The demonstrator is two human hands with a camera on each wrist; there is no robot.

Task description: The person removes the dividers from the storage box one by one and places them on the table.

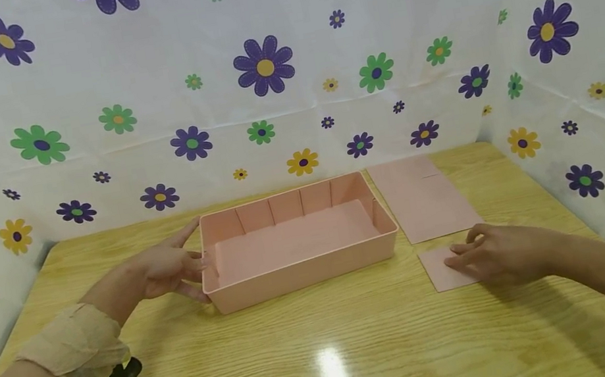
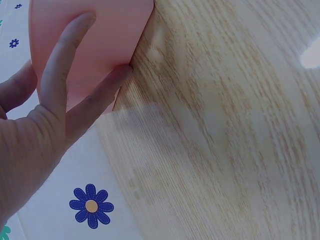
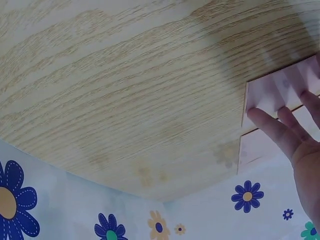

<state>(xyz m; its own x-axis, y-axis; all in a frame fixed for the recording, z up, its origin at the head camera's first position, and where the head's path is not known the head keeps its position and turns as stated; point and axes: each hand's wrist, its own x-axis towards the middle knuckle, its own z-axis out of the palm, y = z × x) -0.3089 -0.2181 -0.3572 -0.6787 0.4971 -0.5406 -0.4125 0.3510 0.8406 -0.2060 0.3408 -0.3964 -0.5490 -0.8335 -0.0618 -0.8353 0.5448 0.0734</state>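
Observation:
A shallow, rectangular pink box [image 1: 302, 275] without a lid sits on the table, slots along its inner walls. My left hand [image 1: 172, 270] touches the box's left end. In the left wrist view, the spread fingers of that hand [image 2: 55, 100] lie against the outer pink wall [image 2: 110, 35]. To the right of the box, my right hand [image 1: 506, 254] rests its fingertips on a small flat pink panel [image 1: 443, 275]. The right wrist view shows these fingers extended over the small panel [image 3: 265, 92]. Just behind it lies a larger pink panel [image 1: 425, 201] with a short slit.
The wood-grain table [image 1: 284, 365] carries a bright light reflection near its front. A white cloth [image 1: 273, 13] printed with flowers rises behind and along both sides. A small black device [image 1: 125, 374] with a cable is at the left wrist.

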